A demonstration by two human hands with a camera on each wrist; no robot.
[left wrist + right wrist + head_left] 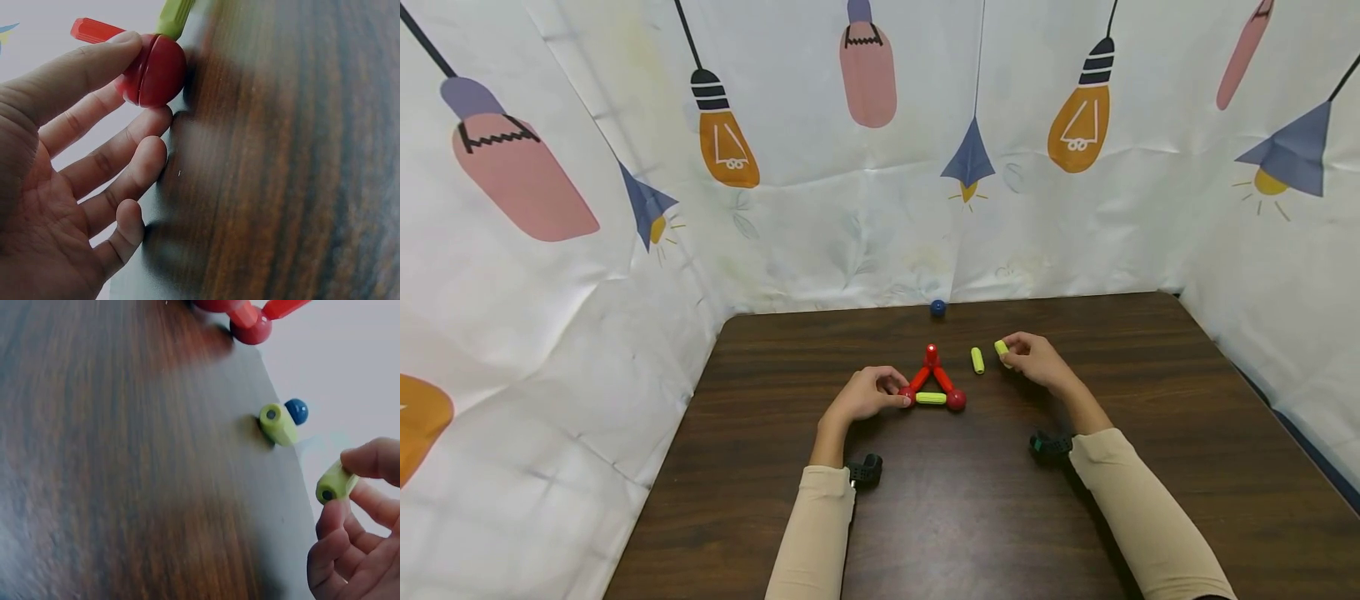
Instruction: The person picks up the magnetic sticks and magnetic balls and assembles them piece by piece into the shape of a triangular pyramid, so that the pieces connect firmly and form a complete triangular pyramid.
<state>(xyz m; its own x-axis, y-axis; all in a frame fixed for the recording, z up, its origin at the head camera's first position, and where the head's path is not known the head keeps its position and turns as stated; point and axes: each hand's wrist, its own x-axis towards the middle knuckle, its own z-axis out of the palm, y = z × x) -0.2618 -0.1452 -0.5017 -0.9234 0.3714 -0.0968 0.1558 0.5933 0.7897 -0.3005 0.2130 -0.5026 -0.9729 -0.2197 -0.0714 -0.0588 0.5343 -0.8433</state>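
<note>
Toward the middle of the table lies a triangle of red balls, two red rods [921,378] and a yellow-green rod [931,398] along its near side. Another red rod [931,353] sticks up at the far corner. My left hand [867,394] pinches the near-left red ball [164,72] between thumb and fingers; the ball has a seam around it. The near-right red ball [956,400] is untouched. Right of the triangle, my right hand [1036,360] pinches a yellow-green magnetic rod [336,481] by its sides, its dark end dot showing. A second loose yellow-green rod [977,361] lies between triangle and right hand.
A blue ball [937,308] sits by the far edge of the dark wooden table [955,517]. Printed white cloth [880,225] hangs behind the table and along its sides. Each wrist wears a black band [867,472].
</note>
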